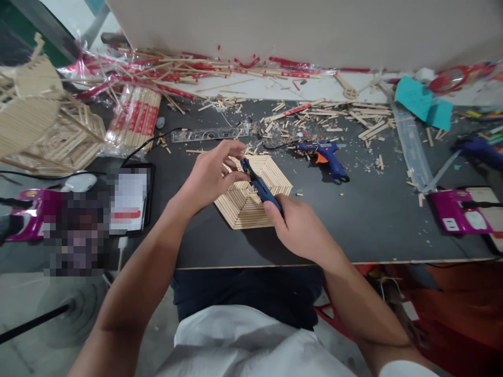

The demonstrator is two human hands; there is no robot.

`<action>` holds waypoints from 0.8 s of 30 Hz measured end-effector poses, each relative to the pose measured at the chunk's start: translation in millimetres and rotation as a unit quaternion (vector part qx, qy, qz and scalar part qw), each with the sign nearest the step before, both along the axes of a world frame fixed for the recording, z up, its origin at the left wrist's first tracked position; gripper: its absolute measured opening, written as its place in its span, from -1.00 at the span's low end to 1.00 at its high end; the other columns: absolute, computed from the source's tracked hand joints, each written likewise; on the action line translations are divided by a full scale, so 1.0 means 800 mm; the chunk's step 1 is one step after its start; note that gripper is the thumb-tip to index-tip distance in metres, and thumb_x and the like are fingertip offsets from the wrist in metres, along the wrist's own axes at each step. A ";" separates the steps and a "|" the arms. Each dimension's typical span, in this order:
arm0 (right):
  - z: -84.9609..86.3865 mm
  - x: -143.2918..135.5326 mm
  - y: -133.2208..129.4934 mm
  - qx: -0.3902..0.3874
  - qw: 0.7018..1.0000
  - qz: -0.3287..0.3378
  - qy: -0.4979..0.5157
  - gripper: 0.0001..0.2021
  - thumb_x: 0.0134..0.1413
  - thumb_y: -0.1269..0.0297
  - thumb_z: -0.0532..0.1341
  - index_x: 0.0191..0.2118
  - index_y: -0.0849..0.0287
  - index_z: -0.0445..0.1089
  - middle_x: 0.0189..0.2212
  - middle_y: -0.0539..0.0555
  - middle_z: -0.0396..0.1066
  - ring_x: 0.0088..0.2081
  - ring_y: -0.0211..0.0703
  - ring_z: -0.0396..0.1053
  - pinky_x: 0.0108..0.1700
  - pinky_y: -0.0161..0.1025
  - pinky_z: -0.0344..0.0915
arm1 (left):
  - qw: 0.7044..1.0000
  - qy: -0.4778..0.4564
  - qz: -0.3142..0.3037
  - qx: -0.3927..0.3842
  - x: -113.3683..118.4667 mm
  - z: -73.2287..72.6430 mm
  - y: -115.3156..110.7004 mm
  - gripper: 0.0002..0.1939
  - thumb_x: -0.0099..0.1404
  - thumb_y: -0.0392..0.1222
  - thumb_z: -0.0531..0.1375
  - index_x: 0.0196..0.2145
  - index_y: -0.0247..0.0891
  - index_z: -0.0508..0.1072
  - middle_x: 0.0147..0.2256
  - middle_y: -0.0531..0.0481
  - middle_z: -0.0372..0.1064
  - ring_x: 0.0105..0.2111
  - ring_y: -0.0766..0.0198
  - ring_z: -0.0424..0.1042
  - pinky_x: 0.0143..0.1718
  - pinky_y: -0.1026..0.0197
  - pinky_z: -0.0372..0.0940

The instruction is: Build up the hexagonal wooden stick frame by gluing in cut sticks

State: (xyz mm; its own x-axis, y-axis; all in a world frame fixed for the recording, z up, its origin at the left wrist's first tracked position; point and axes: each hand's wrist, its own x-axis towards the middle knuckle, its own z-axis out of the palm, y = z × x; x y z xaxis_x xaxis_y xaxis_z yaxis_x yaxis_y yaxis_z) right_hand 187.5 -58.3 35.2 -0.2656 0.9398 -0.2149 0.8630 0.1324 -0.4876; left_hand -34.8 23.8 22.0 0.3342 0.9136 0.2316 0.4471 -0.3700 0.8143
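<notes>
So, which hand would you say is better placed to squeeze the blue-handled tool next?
Right, I think: the right hand grips the blue-handled tool by its handles, while the left hand is near its head.

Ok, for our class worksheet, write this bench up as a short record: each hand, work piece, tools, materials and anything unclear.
Left hand: fingers at the head of the blue tool
Right hand: grips the blue tool's handles
Work piece: stick panel, flat on the dark table, partly hidden by the hands
Other tool: glue gun, lying right of the panel
Materials: bagged sticks at left; scraps behind the glue gun
Unclear: whether the left fingers pinch anything
</notes>
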 end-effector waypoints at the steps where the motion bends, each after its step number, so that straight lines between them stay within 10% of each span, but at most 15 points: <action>1: 0.000 0.000 -0.001 -0.006 1.000 -0.007 -0.005 -0.51 0.47 -0.07 -0.16 -0.22 0.17 0.33 -0.35 0.23 0.52 -0.33 0.05 0.46 -0.32 -0.17 0.06 | 0.999 -0.028 0.014 -0.038 0.003 -0.004 0.000 -0.50 0.18 -0.15 0.41 0.07 -0.23 0.46 -0.10 -0.11 0.55 -0.29 0.23 0.54 -0.28 0.23 0.45; 9: -0.007 0.005 -0.004 0.003 0.999 -0.032 0.037 -0.48 0.45 -0.11 -0.16 -0.14 0.20 0.35 -0.37 0.23 0.55 -0.35 0.06 0.50 -0.32 -0.17 0.11 | 0.942 -0.207 -0.034 -0.264 0.029 -0.009 -0.006 -0.62 0.16 0.08 0.45 -0.34 -0.34 0.57 -0.47 -0.04 0.50 -0.50 0.32 0.48 -0.54 0.35 0.35; 24: -0.013 0.006 -0.010 0.030 0.996 -0.061 0.063 -0.50 0.43 -0.11 -0.14 -0.15 0.17 0.35 -0.33 0.22 0.56 -0.31 0.07 0.51 -0.31 -0.16 0.12 | 0.868 -0.337 -0.042 -0.362 0.041 -0.006 -0.017 -0.61 0.19 0.06 0.46 -0.23 -0.35 0.62 -0.24 -0.15 0.60 -0.45 0.37 0.54 -0.52 0.41 0.36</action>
